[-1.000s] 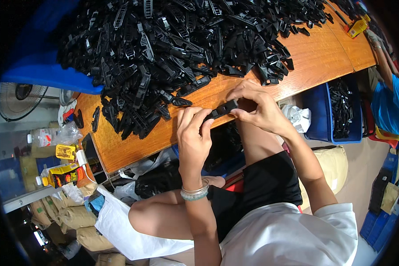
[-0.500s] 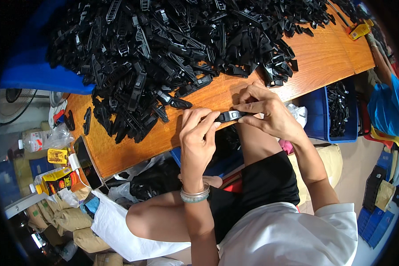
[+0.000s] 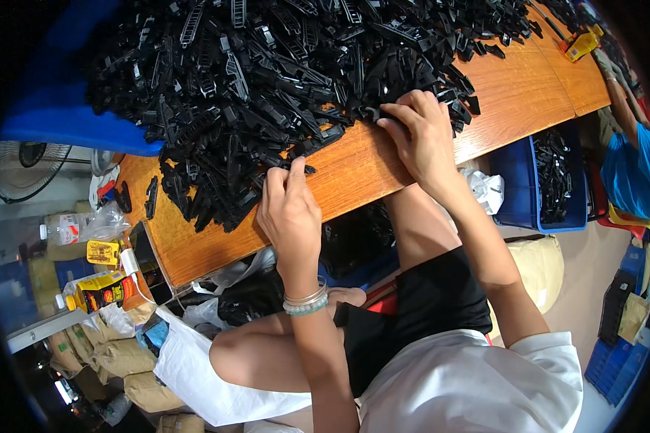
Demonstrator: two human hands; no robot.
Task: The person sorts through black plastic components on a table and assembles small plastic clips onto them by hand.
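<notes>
The wooden table (image 3: pixel 513 94) carries a heap of black parts (image 3: pixel 267 72), which reaches toward its near edge. Left hand (image 3: pixel 291 209): fingertips at the heap's near border; whether they grip a part cannot be determined. Right hand (image 3: pixel 425 141): fingers curled at the same border, farther right; grip likewise cannot be determined. For sound handling, pinch 1 part by its body and free it from overlapping neighbours without forcing.

The plastic parts (image 3: pixel 271 108) are black, the tabletop (image 3: pixel 509 94) orange-brown with wood grain, the bin (image 3: pixel 515 193) blue, the shirt (image 3: pixel 477 382) white, the shorts (image 3: pixel 440 292) black, the beaded bracelet (image 3: pixel 307 308) pale green
</notes>
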